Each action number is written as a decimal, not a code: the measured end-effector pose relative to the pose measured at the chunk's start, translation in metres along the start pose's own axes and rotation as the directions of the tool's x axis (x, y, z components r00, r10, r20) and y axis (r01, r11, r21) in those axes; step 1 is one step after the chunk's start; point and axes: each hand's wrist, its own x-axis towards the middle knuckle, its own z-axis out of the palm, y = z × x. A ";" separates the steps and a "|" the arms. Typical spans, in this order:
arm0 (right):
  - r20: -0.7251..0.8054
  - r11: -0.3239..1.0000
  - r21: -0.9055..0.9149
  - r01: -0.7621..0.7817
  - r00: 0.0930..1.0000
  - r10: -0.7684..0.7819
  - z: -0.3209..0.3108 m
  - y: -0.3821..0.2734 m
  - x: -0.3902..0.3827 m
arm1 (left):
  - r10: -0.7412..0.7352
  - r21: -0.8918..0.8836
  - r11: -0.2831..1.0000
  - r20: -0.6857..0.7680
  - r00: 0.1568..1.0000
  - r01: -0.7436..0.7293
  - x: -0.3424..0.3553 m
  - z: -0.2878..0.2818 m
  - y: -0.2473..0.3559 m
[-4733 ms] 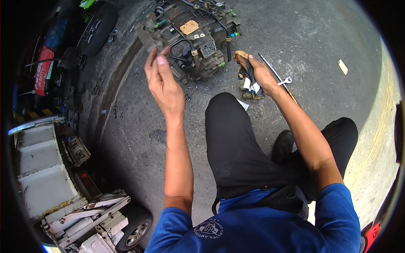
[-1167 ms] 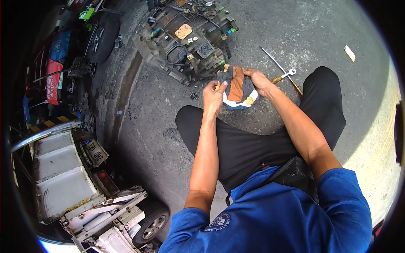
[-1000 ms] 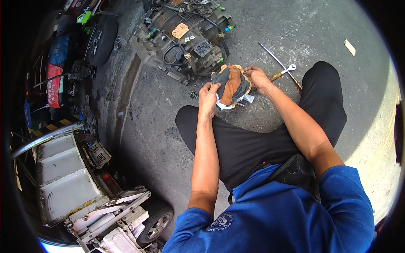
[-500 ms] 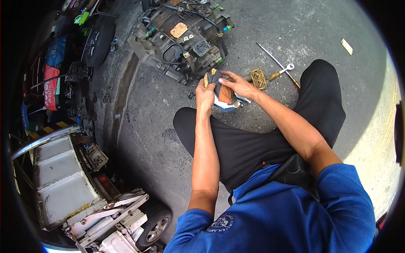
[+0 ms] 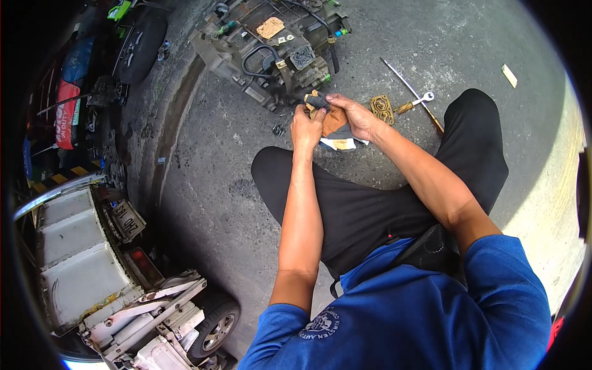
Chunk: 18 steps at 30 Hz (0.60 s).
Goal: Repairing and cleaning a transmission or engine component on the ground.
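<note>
Both hands met over the concrete floor, beside the gearbox: left hand and right hand each clamped on a small dark part above a brown rag. A loose grip could have dropped it among the bolts. Half a second earlier the right hand lay open over the rag, the brass plate already grounded

A small dark cylindrical part is pinched between both hands above a brown rag.
</note>
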 end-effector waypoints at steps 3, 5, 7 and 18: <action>-0.027 0.998 -0.021 -0.052 0.998 0.051 -0.003 -0.005 0.007 | 0.067 0.062 0.996 -0.085 0.994 -0.062 -0.004 -0.003 0.007; -0.189 0.999 -0.032 0.026 0.982 -0.031 -0.006 -0.011 0.016 | 0.118 0.042 0.993 -0.182 0.976 -0.112 -0.007 -0.013 0.017; -0.262 0.994 -0.044 0.100 0.959 -0.108 -0.009 -0.019 0.026 | 0.130 -0.183 0.958 -0.409 0.903 -0.221 -0.009 -0.032 0.032; -0.406 0.849 -0.419 0.320 0.771 -0.491 0.014 -0.030 0.094 | 0.641 0.524 0.766 -0.581 0.501 -0.372 0.127 -0.173 0.100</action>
